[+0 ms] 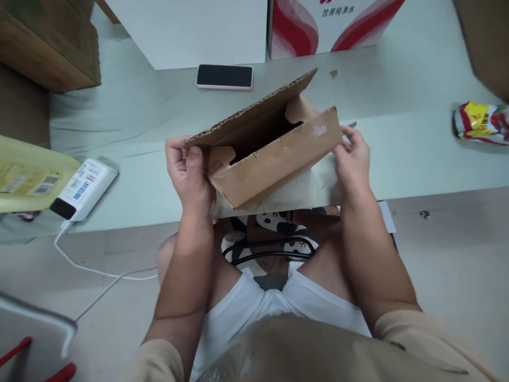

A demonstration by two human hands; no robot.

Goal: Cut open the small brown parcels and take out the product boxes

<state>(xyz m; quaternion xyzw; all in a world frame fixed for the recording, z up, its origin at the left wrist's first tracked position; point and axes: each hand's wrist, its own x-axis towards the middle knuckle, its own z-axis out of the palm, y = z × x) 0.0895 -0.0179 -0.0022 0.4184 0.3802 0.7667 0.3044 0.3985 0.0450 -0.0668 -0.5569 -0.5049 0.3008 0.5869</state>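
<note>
A small brown cardboard box (278,159) is held tilted above the near edge of the table, its lid flap (254,109) raised and its side tabs folded inward. The dark inside shows no contents that I can make out. My left hand (191,172) is closed on the left end, thumb on top of the flap's corner. At the right end, my right hand (353,159) has its fingers pinched at the box's corner. A small grey tip (350,124) shows beside those fingers; what it belongs to is hidden.
A phone (225,77) lies beyond the box, before a white carton (199,32) and a red-and-white carton (334,26). At left are a yellow jug (35,175) and a white power bank (85,188) with a cable. A snack packet (483,123) lies at right.
</note>
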